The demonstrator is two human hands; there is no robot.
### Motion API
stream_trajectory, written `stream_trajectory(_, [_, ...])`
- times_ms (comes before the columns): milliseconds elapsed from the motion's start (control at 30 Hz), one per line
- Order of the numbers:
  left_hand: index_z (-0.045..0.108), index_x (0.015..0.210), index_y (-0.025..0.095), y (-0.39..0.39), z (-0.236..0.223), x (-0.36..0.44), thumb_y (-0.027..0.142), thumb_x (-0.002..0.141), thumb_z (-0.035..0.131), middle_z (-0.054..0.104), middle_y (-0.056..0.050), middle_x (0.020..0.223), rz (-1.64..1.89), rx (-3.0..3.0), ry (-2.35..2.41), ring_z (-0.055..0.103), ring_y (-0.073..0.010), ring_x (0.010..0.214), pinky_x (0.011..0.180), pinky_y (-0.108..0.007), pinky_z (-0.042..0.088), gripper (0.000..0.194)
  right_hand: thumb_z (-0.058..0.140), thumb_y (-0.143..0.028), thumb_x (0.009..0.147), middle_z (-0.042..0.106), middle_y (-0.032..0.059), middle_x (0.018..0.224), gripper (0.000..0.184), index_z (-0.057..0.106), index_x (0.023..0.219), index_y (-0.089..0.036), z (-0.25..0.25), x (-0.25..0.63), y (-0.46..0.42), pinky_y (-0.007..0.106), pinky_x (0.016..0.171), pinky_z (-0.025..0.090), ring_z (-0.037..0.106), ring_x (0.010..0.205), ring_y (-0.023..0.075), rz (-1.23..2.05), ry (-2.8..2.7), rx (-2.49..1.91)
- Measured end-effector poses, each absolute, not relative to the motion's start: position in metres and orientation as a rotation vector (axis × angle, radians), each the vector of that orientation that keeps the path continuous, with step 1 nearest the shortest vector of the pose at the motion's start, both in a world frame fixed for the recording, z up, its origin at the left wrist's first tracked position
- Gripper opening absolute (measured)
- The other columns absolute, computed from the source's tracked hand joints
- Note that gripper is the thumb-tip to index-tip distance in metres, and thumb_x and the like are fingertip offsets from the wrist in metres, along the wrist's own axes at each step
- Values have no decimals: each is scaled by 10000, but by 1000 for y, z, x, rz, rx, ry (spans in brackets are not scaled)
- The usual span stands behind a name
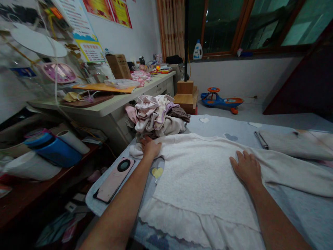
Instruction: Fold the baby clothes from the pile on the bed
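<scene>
A white knit garment with a ruffled hem (197, 180) lies spread flat on a pale blue bed cover with heart shapes (215, 128). My right hand (246, 167) rests flat on its right side, fingers apart. My left hand (151, 147) lies at its far left corner, fingers bunched on the cloth; whether they grip it is unclear. A heap of pink and beige clothes (153, 118) stands just beyond that hand. A phone in a pink case (114, 180) lies on the cover left of my left forearm.
A cluttered cream desk (104, 107) runs along the left of the bed. A blue container (54, 149) sits on a dark shelf (39, 177) below it. A folded cloth (293, 144) lies at right. Beyond the bed stand a wooden step unit (186, 97) and a blue toy ride-on car (221, 100).
</scene>
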State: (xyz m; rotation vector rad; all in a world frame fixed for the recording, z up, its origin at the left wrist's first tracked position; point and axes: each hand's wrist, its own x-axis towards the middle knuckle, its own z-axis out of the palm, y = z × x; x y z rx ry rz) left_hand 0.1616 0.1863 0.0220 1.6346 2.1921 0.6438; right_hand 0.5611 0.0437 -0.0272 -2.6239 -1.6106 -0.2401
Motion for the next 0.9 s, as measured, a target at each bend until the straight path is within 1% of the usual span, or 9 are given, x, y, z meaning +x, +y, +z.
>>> stream_trajectory(33, [217, 1482, 12, 175, 17, 165, 398, 791, 675, 150, -350, 1557, 633, 1646, 2263, 157, -451, 1457, 1131, -572, 218, 914, 314, -474, 965, 411, 177, 1496, 579, 470, 1411, -139, -23, 561, 46, 518, 1069, 326, 371, 1363, 373, -200, -1600, -2658])
stream_trajectory(67, [254, 1481, 18, 164, 12, 167, 469, 807, 648, 165, -334, 1561, 545, 1784, 2335, 160, -444, 1459, 1141, -556, 213, 902, 351, -480, 953, 421, 180, 1488, 569, 494, 1393, -147, -17, 558, 49, 544, 1058, 332, 375, 1359, 389, -154, -1588, -2695])
stream_trajectory(167, [381, 1450, 89, 140, 1, 168, 495, 900, 518, 276, -243, 1564, 242, 2214, 2195, 220, -373, 1462, 1153, -522, 216, 698, 515, -453, 885, 456, 189, 1461, 501, 590, 1294, -173, 16, 530, 68, 621, 1049, 313, 369, 1358, 422, -95, -1687, -2640])
stream_trajectory(233, [409, 1439, 114, 133, -3, 164, 456, 957, 428, 342, -203, 1547, 152, 2363, 2065, 285, -325, 1444, 1149, -507, 237, 591, 520, -324, 886, 478, 194, 1446, 482, 559, 1328, -136, 41, 490, 87, 533, 1089, 321, 425, 1336, 350, -110, -1938, -2275])
stream_trajectory(333, [409, 1440, 110, 129, -4, 154, 444, 983, 387, 359, -188, 1542, 113, 2446, 1982, 321, -306, 1429, 1134, -481, 277, 566, 461, -179, 893, 590, 135, 1348, 436, 572, 1313, -143, 65, 410, 122, 359, 1071, 384, 543, 1229, 222, 169, -2258, -1593])
stream_trajectory(433, [411, 1442, 116, 125, -5, 143, 445, 986, 395, 354, -176, 1548, 117, 2530, 1887, 323, -296, 1430, 1132, -452, 290, 563, 469, -85, 849, 636, 120, 1285, 423, 638, 1232, -152, 62, 339, 158, 332, 1037, 410, 577, 1179, 205, 319, -2379, -1289])
stream_trajectory(633, [451, 1416, 136, 116, -16, 136, 424, 985, 401, 407, -156, 1521, 313, 2660, 1855, 357, -277, 1411, 1143, -443, 279, 521, 491, -97, 855, 562, 124, 1380, 514, 547, 1362, -164, 33, 283, 216, 331, 1022, 414, 530, 1233, 220, 268, -2526, -1313])
stream_trajectory(800, [464, 1412, 170, 115, -20, 137, 415, 978, 409, 418, -136, 1518, 373, 2654, 1882, 356, -274, 1413, 1140, -453, 284, 501, 470, -222, 909, 471, 88, 1479, 525, 468, 1432, -263, 30, 283, 234, 499, 1092, 325, 378, 1364, 288, 212, -2533, -1437])
stream_trajectory(900, [449, 1425, 174, 115, -22, 137, 424, 981, 398, 408, -131, 1526, 372, 2650, 1884, 349, -272, 1417, 1140, -455, 285, 512, 457, -263, 920, 416, 78, 1522, 542, 421, 1461, -254, 31, 284, 239, 501, 1127, 264, 298, 1409, 279, 156, -2502, -1525])
